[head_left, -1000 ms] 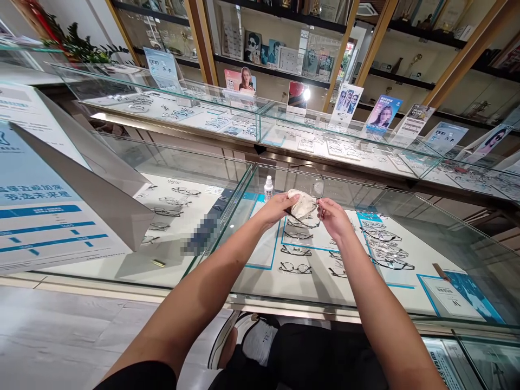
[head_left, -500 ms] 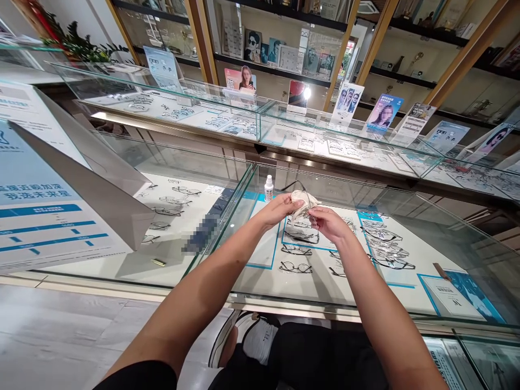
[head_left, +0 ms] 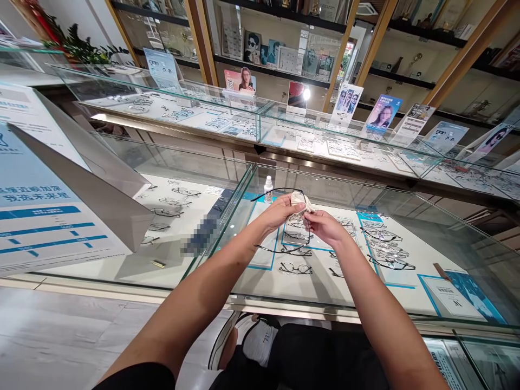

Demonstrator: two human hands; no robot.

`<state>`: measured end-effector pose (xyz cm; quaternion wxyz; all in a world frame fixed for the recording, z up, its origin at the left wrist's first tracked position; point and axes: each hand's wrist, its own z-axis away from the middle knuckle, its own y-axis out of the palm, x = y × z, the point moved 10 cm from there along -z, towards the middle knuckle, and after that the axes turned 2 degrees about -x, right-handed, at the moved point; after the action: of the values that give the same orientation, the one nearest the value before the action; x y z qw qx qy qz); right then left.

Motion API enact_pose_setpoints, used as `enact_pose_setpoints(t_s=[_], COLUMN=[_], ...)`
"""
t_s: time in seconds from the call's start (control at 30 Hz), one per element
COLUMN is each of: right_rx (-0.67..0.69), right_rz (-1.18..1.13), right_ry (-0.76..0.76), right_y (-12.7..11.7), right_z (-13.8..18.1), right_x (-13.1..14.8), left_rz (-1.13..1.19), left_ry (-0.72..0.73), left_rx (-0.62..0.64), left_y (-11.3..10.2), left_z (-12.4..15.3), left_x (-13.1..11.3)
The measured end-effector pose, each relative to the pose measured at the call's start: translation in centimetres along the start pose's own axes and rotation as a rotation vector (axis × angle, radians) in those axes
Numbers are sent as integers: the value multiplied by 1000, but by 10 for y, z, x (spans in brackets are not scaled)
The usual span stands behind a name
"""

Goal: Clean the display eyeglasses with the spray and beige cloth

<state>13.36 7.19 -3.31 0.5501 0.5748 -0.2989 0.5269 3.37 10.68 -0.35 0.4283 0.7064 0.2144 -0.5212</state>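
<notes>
Above the glass display case [head_left: 239,299], both of my hands are closed around one pair of dark, thin-framed eyeglasses [head_left: 280,188]. My left hand [head_left: 279,212] pinches a cream cloth [head_left: 299,200] that wraps part of the front of the frame. The fingers of my right hand [head_left: 327,227] grip the near side of the frame, touching the cloth's lower edge. Two long temples stick out to the left, one above and one below my left hand. Cloth and fingers hide most of the lenses. A white spray bottle [head_left: 268,185] stands just behind my left hand.
Rows of eyeglasses [head_left: 296,267] lie inside the case below my hands, with more frames [head_left: 390,263] to the right. A folded blue-and-white sign [head_left: 49,216] stands at left. Behind runs another glass counter [head_left: 260,127] with upright cards.
The eyeglasses have turned in my hands, so the temples now reach farther left. My right hand has shifted slightly left and down, and the cloth is bunched more tightly.
</notes>
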Motion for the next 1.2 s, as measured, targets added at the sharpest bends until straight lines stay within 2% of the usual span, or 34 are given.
enact_pose_setpoints(t_s=[0.2,0.5,0.7,0.93,1.03,1.2], right_rx=[7,-77,-86,-64,-68,-73], right_rz=[22,60,65,50,29,-5], right_ry=[18,-47,-60,-78,-92,-105], right_y=[0,-15,-17,-10,-10,-13], right_z=[-3,-9,-9,-9,-8,-7], right_x=[-6,-2,-1,-2,1,2], left_rz=[-106,-32,-25,-72,-50,57], left_ry=[56,128,103,41,39,48], left_rx=[-122,-153,-99,-175,-132,27], left_y=[-10,-17,-12,-18,-16,-3], left_z=[-3,-3,-3,-1,-3,-3], left_x=[0,-4,-7,-5,-3,-4])
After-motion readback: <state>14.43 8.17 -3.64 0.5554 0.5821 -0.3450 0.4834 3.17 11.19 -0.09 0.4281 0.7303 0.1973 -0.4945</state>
